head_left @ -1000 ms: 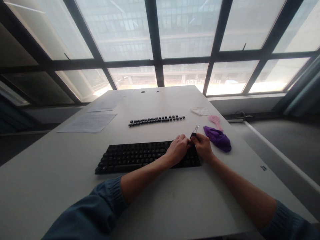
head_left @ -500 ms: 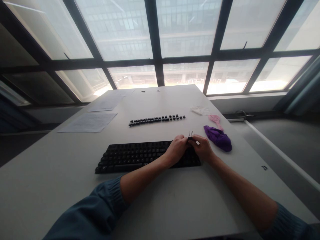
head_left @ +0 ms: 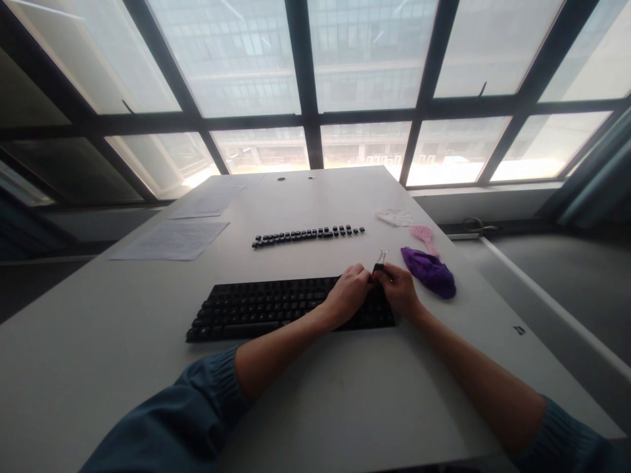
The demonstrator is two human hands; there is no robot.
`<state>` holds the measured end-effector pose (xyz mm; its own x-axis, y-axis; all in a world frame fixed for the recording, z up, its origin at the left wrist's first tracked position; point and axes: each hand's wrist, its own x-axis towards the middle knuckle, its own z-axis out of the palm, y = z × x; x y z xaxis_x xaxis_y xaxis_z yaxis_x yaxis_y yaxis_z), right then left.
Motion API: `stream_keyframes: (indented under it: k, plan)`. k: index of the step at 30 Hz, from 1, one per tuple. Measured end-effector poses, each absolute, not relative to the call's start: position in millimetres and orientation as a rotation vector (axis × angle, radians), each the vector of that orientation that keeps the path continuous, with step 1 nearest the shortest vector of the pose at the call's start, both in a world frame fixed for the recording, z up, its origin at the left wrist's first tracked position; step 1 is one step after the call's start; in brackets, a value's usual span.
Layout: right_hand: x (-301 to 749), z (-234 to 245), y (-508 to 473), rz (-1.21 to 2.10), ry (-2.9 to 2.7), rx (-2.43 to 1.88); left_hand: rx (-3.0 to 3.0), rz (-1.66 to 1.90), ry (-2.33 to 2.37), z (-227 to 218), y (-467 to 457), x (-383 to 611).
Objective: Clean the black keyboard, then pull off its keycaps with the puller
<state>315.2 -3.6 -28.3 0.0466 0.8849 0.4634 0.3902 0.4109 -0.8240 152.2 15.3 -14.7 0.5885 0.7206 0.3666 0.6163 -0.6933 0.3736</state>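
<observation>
A black keyboard [head_left: 266, 305] lies across the near part of the table, its right end partly covered by my hands. My right hand [head_left: 401, 289] is closed in a pinch over that end. Between its thumb and fingers is a wire keycap puller [head_left: 378, 267], black body low and two thin wire prongs pointing up. Close against it, my left hand [head_left: 350, 289] is also closed, fingertips pressed together beside the puller's lower end. What those fingertips hold, if anything, is hidden. Loose black keycaps [head_left: 308, 235] stand in rows beyond the keyboard.
Right of my hands lie a purple cloth pouch [head_left: 428, 272], a pink hairbrush-like item [head_left: 424, 235] and a crumpled clear plastic bag [head_left: 394, 217]. Paper sheets [head_left: 172, 240] lie at the left. A small dark mark or item [head_left: 519, 330] is near the table's right edge.
The keycap puller has tilted and shifted slightly right and up in my right hand, its prongs now leaning right. My left hand has barely moved.
</observation>
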Motion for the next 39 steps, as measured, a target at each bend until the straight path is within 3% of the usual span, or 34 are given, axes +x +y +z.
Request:
stream_keyframes:
  k: [12, 27, 39]
  plan:
    - [313, -27, -3, 0.642, -1.367, -1.137, 2.611, 0.721, 1.101, -11, 12, 153]
    - [309, -15, -11, 0.388, -1.494, -1.196, 2.396, 0.840, 1.032, -3, 8, 149]
    - [310, -15, -1, 0.708, -1.114, -1.176, 2.484, 0.971, 0.969, 6, 3, 148]
